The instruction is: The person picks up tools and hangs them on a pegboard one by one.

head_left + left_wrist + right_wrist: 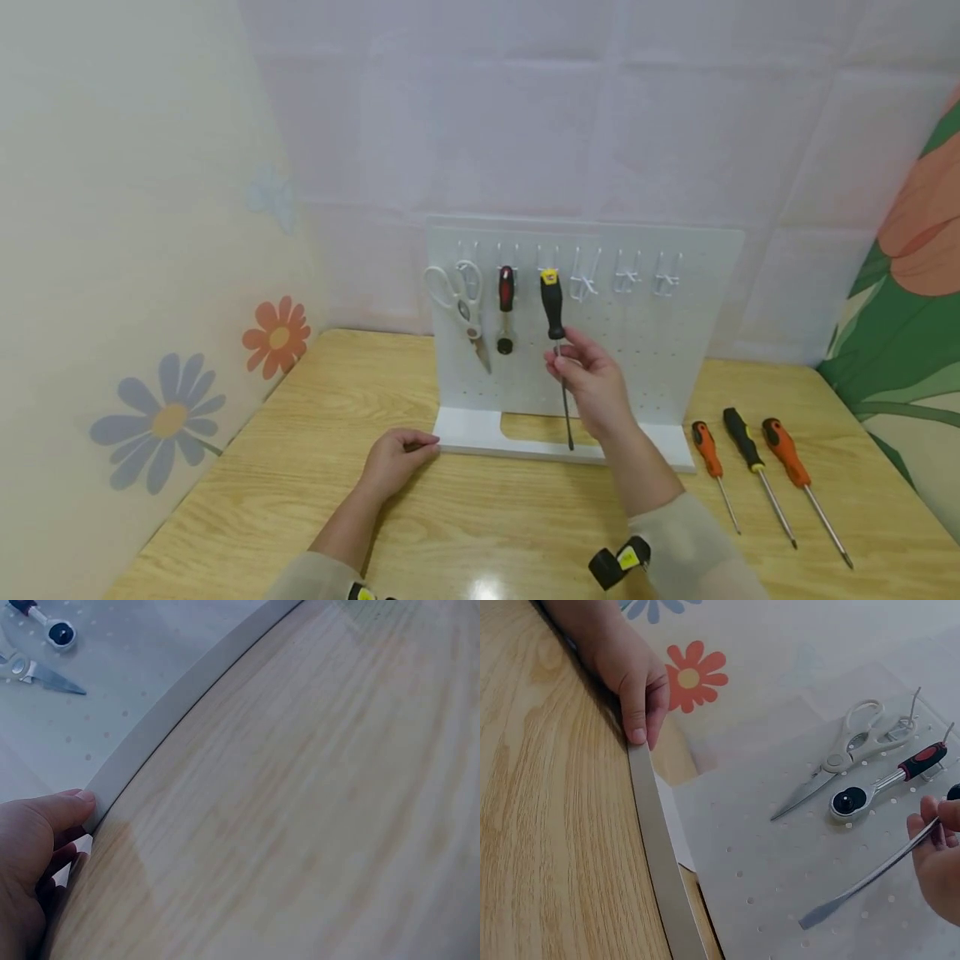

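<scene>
My right hand (596,387) pinches the shank of a slotted screwdriver (552,304) just below its black, yellow-topped handle. It is upright with the blade down, its handle top overlapping a hook in the head view; the flat tip shows in the right wrist view. At the left front corner of the white pegboard (622,367), my left hand (397,462) grips the base between thumb and fingers. White-handled scissors (463,308) hang on the leftmost hook. Beside them hangs a ratchet wrench (506,292) with a red and black handle.
Three white wire hooks (627,273) hold nothing on the board's right half. On the table (487,517), right of the board, lie a small orange screwdriver (707,450), a black and yellow screwdriver (742,439) and a larger orange screwdriver (786,454).
</scene>
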Available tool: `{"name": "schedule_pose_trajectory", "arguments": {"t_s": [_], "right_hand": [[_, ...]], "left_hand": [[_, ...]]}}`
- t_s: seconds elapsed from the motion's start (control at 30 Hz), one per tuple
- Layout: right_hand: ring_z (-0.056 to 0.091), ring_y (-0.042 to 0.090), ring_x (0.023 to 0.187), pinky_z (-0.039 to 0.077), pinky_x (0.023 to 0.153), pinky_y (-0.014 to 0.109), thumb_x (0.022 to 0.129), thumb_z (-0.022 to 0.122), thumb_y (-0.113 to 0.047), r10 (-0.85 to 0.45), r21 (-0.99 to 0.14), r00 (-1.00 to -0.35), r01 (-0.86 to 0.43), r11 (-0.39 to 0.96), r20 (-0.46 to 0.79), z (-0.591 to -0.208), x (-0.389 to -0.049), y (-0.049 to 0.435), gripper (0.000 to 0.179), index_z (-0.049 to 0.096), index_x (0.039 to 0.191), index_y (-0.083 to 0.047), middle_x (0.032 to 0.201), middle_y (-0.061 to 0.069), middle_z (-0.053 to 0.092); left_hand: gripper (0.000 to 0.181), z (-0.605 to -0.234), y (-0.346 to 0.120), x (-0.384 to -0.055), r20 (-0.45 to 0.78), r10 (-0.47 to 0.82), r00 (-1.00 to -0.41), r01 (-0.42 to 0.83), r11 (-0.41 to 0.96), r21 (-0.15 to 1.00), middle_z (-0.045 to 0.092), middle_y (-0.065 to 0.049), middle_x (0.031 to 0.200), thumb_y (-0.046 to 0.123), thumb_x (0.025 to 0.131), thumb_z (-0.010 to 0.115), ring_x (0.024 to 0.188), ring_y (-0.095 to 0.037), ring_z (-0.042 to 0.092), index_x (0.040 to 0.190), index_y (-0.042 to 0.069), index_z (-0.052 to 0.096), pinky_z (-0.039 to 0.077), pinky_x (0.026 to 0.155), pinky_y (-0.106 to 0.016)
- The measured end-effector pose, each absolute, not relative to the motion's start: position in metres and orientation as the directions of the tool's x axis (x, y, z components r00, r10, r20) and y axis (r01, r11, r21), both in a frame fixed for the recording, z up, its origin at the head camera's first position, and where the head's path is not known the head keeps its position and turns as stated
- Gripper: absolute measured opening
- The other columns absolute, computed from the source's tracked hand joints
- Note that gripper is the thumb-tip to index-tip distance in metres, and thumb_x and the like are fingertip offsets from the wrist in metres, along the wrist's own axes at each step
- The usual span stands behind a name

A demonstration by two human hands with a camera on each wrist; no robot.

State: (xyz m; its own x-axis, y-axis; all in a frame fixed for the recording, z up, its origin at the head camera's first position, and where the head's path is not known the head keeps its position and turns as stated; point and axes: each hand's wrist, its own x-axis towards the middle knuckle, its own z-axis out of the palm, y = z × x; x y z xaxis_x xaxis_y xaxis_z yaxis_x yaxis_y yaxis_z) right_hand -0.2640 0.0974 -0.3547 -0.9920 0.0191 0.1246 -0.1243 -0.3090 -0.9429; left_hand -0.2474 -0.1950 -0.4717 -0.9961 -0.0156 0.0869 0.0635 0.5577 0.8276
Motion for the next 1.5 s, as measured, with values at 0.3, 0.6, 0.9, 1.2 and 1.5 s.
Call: {"name": "schedule_pose_trajectory", "arguments": {"t_s": [0.3,0.6,0.9,1.2,1.5], "right_hand": [[0.067,0.000,0.079,0.055,0.077,0.017,0.090,0.057,0.013,0.110,-0.968,-0.984,-0.161,-0.191,0.142,-0.361,-0.276,0.086,0.049,0.051,0.138,0.002,0.090,-0.003,0.060],[0.066,-0.001,0.074,0.055,0.073,0.017,0.088,0.060,0.013,0.143,-0.970,-0.980,-0.164,-0.181,0.139,-0.362,-0.285,0.079,0.049,0.052,0.135,0.002,0.087,-0.003,0.060],[0.065,0.001,0.081,0.053,0.076,0.016,0.089,0.059,0.010,0.158,-0.982,-0.976,-0.164,-0.093,0.148,-0.364,-0.292,0.080,0.048,0.054,0.135,-0.002,0.105,0.016,0.066],[0.063,0.017,0.109,0.050,0.100,0.031,0.090,0.062,0.005,0.126,-0.988,-0.984,-0.137,-0.067,0.128,-0.364,-0.289,0.087,0.048,0.053,0.137,-0.005,0.129,0.024,0.060],[0.061,0.017,0.112,0.051,0.091,0.016,0.091,0.063,0.002,0.091,-0.991,-0.987,-0.133,-0.021,0.130,-0.368,-0.284,0.100,0.048,0.052,0.137,-0.006,0.132,0.020,0.058]], "left_hand": [[0.009,-0.470,-0.195,-0.247,0.087,-0.018,-0.996,0.062,0.560,0.826,0.071,-0.008,0.106,0.012,0.087,0.074,0.102,-0.022,0.063,0.094,0.008,0.078,0.050,0.090,-0.036],[0.009,-0.471,-0.195,-0.246,0.080,-0.021,-0.997,0.055,0.553,0.831,0.070,-0.008,0.105,0.012,0.087,0.074,0.100,-0.020,0.063,0.093,0.008,0.077,0.049,0.088,-0.034],[0.008,-0.470,-0.194,-0.246,0.079,-0.020,-0.997,0.055,0.557,0.829,0.071,-0.007,0.104,0.011,0.086,0.074,0.101,-0.021,0.063,0.093,0.008,0.078,0.049,0.089,-0.034],[0.008,-0.471,-0.194,-0.246,0.082,-0.022,-0.996,0.055,0.564,0.824,0.070,-0.008,0.105,0.012,0.086,0.074,0.102,-0.022,0.063,0.093,0.008,0.078,0.049,0.091,-0.036],[0.010,-0.471,-0.195,-0.245,0.080,-0.026,-0.996,0.051,0.567,0.822,0.068,-0.009,0.107,0.014,0.087,0.074,0.106,-0.025,0.061,0.094,0.008,0.077,0.047,0.095,-0.041]]}}
